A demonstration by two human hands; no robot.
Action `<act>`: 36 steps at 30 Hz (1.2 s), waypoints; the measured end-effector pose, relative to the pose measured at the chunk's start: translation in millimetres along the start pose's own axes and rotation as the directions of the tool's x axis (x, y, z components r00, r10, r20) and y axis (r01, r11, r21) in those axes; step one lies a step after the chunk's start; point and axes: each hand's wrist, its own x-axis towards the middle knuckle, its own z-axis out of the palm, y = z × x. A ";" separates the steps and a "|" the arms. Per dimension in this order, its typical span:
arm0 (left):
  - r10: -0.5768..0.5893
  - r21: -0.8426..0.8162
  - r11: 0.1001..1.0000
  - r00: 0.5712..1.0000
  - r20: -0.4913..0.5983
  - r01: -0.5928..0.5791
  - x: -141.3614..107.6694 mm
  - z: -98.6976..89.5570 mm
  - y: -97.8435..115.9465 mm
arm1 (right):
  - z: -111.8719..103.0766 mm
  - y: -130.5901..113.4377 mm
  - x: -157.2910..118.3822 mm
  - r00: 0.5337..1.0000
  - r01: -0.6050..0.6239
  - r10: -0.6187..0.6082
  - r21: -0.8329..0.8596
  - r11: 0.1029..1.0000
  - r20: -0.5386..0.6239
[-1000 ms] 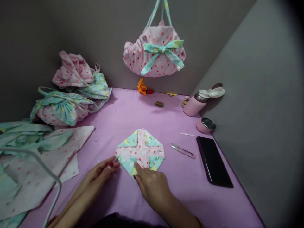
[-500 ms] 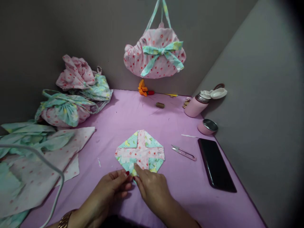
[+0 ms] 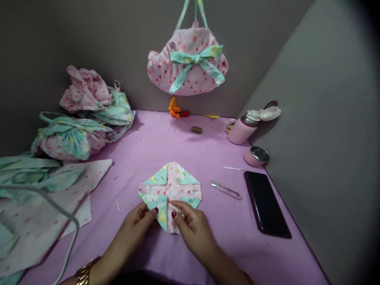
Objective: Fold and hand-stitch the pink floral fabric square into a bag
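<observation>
A folded patchwork cloth piece (image 3: 173,186), pink dotted in a cross shape with mint floral corners, lies on the purple cloth in the middle. My left hand (image 3: 138,221) pinches its lower left edge between thumb and fingers. Over the lower right part, my right hand (image 3: 192,227) has its index finger by the middle seam and its thumb on the pink strip, the fingers closed on the fabric. Part of the lower right corner is hidden under that hand.
Thread snips (image 3: 227,190) and a black phone (image 3: 267,204) lie to the right, below a pink bottle (image 3: 242,128) and its cup (image 3: 257,156). Fabric pieces (image 3: 53,190) and bundles (image 3: 74,138) fill the left. A thread spool (image 3: 196,129) lies behind; a pink bag (image 3: 190,63) hangs above.
Both hands have moved slightly apart, and the right thumb is now on the pink strip. The cloth's lower tip now shows flat. The whole view has shifted a little.
</observation>
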 end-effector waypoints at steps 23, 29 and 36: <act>-0.194 -0.060 0.976 0.959 0.207 0.210 7.7 2.7 -15.2 | -23.5 0.6 -25.2 0.973 -0.174 0.222 0.416 0.893 -0.068; -0.150 -0.043 0.986 0.964 0.221 0.164 5.3 3.6 -12.0 | -16.9 -1.4 -32.6 0.999 -0.012 0.009 0.064 0.998 0.050; -0.113 -0.040 0.991 0.963 0.243 0.127 4.9 3.9 -10.5 | -16.5 -1.4 -31.2 0.998 0.012 -0.014 0.035 0.999 0.057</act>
